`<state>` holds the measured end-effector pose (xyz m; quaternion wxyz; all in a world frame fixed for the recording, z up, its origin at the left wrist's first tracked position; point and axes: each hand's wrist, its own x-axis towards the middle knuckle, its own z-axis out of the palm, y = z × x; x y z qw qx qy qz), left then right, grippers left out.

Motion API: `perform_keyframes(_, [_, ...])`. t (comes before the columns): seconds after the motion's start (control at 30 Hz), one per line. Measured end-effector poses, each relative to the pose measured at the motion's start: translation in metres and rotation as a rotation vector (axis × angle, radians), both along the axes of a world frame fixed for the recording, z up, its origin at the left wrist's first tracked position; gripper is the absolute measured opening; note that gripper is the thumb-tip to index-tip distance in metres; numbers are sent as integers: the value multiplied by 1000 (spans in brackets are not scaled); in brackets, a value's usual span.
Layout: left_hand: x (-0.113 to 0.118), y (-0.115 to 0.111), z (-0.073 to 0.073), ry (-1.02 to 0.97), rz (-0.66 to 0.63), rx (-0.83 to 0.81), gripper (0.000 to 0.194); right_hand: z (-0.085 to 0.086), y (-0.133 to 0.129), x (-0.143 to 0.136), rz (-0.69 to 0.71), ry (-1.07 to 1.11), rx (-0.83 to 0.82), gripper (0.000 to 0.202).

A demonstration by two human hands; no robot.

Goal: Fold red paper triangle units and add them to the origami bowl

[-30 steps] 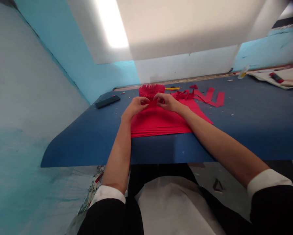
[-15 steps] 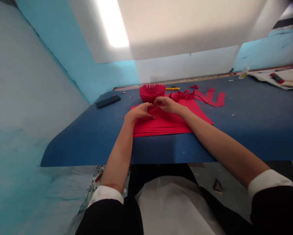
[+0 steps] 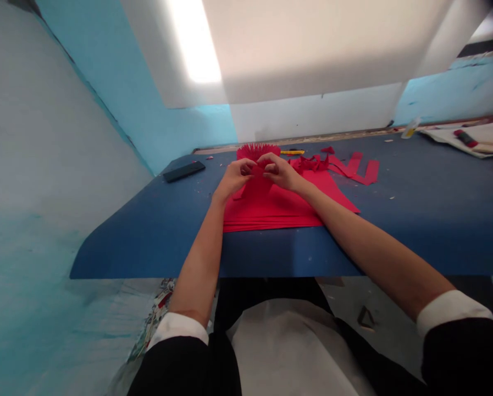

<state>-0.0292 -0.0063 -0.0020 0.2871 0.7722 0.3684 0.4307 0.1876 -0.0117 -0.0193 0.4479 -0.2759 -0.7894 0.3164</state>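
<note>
A stack of red paper sheets (image 3: 287, 208) lies on the blue table in front of me. Over its far part, my left hand (image 3: 237, 179) and my right hand (image 3: 282, 172) are raised close together, fingertips bent inward in a pinch. Between them is a piece of red paper (image 3: 258, 184), gripped by both; its outline blends into the red stack below, so its exact shape is hard to make out. Just behind my fingers stands a round red paper piece with a spiky pleated rim (image 3: 258, 148), its lower part hidden by my hands.
Right of the pleated piece lie folded red paper bits (image 3: 310, 163), red strips (image 3: 355, 168) and a yellow cutter (image 3: 292, 152). A dark phone-like slab (image 3: 184, 171) rests at the left. Far right are a small bottle (image 3: 411, 129) and papers (image 3: 448, 137).
Both hands have lifted slightly off the stack. My left hand has moved up from the sheets, its fingers now curled in, and more red paper shows between the hands.
</note>
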Motion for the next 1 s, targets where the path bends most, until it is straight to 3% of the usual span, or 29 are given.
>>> perform_keyframes(0.13, [-1, -2, 3, -39, 0, -20, 25, 10, -9, -1, 67, 33, -153, 24])
perform_keyframes(0.23, [-2, -5, 6, -32, 18, 17, 20, 13, -14, -1, 127, 30, -254, 32])
perform_keyframes(0.4, [-1, -7, 7, -56, 25, 10, 19, 10, -14, -5, 149, 2, -127, 30])
perform_keyframes(0.5, [0, -7, 7, -68, 9, -18, 18, 8, -10, -7, 55, -31, -55, 16])
perform_keyframes(0.6, [2, -8, 9, -79, -38, -18, 24, 7, -4, -5, -112, -81, 37, 37])
perform_keyframes(0.7, [3, -11, 11, -63, -61, 48, 31, 7, -1, -2, -217, -91, 105, 41])
perform_keyframes(0.83, [5, -10, 11, -3, -10, 113, 42, 8, 0, -1, -270, -45, 92, 32])
perform_keyframes(1.0, [6, -3, 4, 11, 33, 92, 32, 9, 0, -7, -251, 100, -10, 24])
